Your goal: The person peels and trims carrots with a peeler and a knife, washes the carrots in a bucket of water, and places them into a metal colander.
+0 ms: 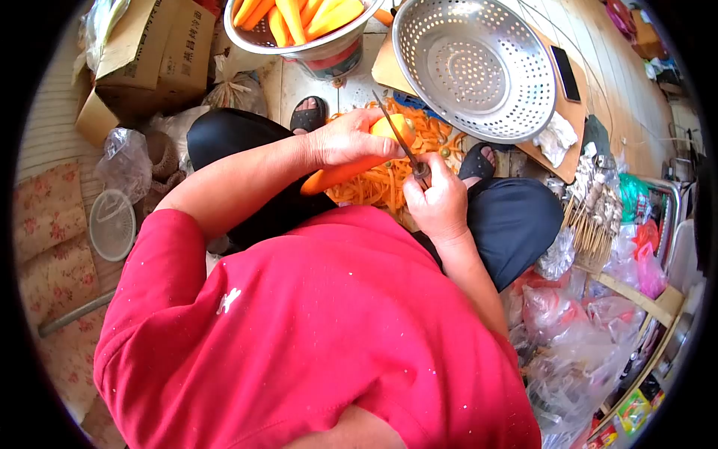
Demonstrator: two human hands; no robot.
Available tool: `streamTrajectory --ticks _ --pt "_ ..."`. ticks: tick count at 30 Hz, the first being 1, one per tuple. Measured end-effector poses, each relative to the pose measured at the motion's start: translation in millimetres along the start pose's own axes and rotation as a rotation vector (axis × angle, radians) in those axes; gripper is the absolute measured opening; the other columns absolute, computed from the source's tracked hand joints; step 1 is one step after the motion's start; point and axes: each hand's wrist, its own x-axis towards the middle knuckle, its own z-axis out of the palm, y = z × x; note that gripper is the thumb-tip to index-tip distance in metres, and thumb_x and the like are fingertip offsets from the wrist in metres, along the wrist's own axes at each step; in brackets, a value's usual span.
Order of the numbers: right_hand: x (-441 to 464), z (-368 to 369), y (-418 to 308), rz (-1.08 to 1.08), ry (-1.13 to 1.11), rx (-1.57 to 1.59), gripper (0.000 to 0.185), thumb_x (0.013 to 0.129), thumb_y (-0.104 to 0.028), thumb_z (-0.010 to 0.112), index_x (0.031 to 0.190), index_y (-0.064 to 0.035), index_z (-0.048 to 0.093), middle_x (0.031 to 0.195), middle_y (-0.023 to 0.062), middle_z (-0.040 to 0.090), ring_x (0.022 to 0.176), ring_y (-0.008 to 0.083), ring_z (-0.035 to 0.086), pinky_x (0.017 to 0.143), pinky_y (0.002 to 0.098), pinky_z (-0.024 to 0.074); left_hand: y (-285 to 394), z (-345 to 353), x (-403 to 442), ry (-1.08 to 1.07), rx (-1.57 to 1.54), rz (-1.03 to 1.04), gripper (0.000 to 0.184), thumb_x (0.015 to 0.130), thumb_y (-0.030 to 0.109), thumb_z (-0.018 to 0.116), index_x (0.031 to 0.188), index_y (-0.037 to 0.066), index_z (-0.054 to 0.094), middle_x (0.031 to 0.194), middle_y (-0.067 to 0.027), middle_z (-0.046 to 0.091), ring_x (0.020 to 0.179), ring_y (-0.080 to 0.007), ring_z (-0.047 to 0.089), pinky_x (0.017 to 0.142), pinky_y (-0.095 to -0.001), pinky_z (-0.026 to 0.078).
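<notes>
My left hand (351,141) is wrapped round a large orange carrot (333,176), whose thick end shows past my fingers and whose narrow end points down to the left. My right hand (436,196) grips the dark handle of a thin-bladed knife (400,142). The blade lies across the carrot's thick end, pointing up and left. Below both hands, orange peelings (381,187) are heaped on the floor between my feet. Whether the blade touches the carrot cannot be made out.
A metal bowl of carrots (299,46) stands at the top. An empty steel colander (479,67) rests on a board beside a phone (565,73). Cardboard box (149,60) is at upper left; skewers (591,232) and plastic bags (576,337) lie at right.
</notes>
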Motion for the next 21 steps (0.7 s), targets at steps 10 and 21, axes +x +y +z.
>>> streamTrajectory --ticks 10,21 --pt "0 -16 0 0.018 0.005 -0.184 0.022 0.074 -0.014 0.063 0.094 -0.0070 0.057 0.073 0.0176 0.064 0.071 0.0390 0.063 0.062 0.0466 0.0496 4 8 13 -0.121 -0.039 0.080 0.042 0.078 0.036 0.072 0.102 0.004 0.061 0.093 -0.0008 0.061 0.087 -0.0119 0.054 0.081 -0.0281 0.045" --pt "-12 7 59 0.389 -0.279 -0.293 0.025 0.079 -0.018 0.060 0.099 -0.0034 0.060 0.087 0.0195 0.067 0.086 0.0362 0.065 0.075 0.0399 0.0511 58 -3 -17 -0.292 -0.312 0.004 0.055 0.064 0.036 0.076 0.099 -0.003 0.061 0.075 -0.0078 0.061 0.063 -0.0160 0.058 0.056 -0.0273 0.048"
